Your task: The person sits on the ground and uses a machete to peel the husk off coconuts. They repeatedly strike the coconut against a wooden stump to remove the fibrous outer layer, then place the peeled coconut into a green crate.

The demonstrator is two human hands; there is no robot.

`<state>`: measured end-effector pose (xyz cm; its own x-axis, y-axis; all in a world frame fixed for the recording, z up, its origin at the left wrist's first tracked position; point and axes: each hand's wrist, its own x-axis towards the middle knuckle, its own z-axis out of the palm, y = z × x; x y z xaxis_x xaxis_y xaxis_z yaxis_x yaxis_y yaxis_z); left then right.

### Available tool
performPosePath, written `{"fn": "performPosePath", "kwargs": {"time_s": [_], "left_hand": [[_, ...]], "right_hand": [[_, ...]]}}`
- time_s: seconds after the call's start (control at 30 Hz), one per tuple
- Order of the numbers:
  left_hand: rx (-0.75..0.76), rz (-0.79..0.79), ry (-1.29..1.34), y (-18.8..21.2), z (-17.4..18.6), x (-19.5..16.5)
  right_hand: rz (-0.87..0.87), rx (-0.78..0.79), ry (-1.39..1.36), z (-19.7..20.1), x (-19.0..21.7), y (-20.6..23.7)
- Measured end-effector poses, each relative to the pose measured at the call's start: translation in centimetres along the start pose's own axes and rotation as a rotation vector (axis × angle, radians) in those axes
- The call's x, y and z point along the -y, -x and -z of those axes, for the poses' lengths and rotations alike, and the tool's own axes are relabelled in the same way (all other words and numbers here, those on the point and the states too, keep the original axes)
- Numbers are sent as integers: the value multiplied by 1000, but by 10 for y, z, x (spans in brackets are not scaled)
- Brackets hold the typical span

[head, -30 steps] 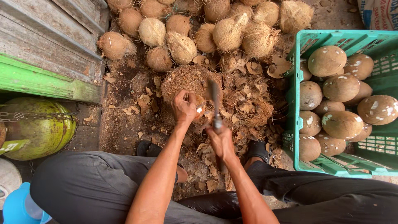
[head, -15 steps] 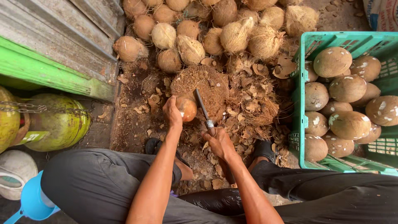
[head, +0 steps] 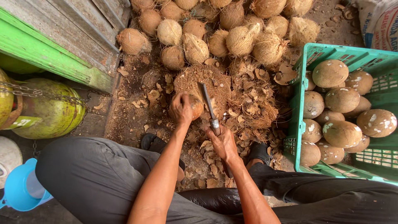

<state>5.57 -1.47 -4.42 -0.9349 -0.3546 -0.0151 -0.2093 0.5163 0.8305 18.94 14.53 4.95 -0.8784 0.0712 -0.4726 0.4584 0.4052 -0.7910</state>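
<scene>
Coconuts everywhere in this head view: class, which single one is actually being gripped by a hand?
The coconut on the husk-strewn block, under the left hand. The piled husky ones and the crate's smooth ones lie untouched; the right hand holds a knife.

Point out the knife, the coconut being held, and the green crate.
knife [head: 207, 101], head view, middle of the blade.
coconut [head: 196, 106], head view, exposed right side.
crate [head: 297, 124], head view, left wall.

Site: open-air coconut husking spot, dirt yard beside a shed. Evidence: bare earth floor [head: 137, 112] w/ husk scraps [head: 253, 108] all over; heap of unhusked coconuts [head: 224, 29] in front of me; green plastic crate [head: 296, 124] full of cleaned nuts; green gas cylinders [head: 49, 112] chained at wall; grey plank wall w/ green board [head: 54, 58].
</scene>
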Motion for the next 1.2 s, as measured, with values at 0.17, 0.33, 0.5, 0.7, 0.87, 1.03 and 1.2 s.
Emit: {"fn": "performPosePath", "kwargs": {"time_s": [0.17, 0.33, 0.5, 0.7, 0.87, 1.03, 1.2], "left_hand": [[38, -24, -91, -7, -8, -6], [-13, -115, -54, -10, -2, -15], [37, -36, 5, -1, 8, -31], [67, 19, 7, -2, 12, -47], [55, 26, -16, -1, 7, -32], [-65, -141, 38, -8, -2, -15], [-114, -105, -21, -3, 3, -8]], "right_hand": [[7, -5, -40, 1, 2, 1], [41, -100, -50, 4, 5, 1], [9, -105, -95, -3, 6, -6], [21, -91, -30, -2, 5, -5], [170, -198, -277, -6, -3, -10], [-38, -69, -26, 0, -5, -18], [-16, -112, -198, 17, 13, -11]]}}
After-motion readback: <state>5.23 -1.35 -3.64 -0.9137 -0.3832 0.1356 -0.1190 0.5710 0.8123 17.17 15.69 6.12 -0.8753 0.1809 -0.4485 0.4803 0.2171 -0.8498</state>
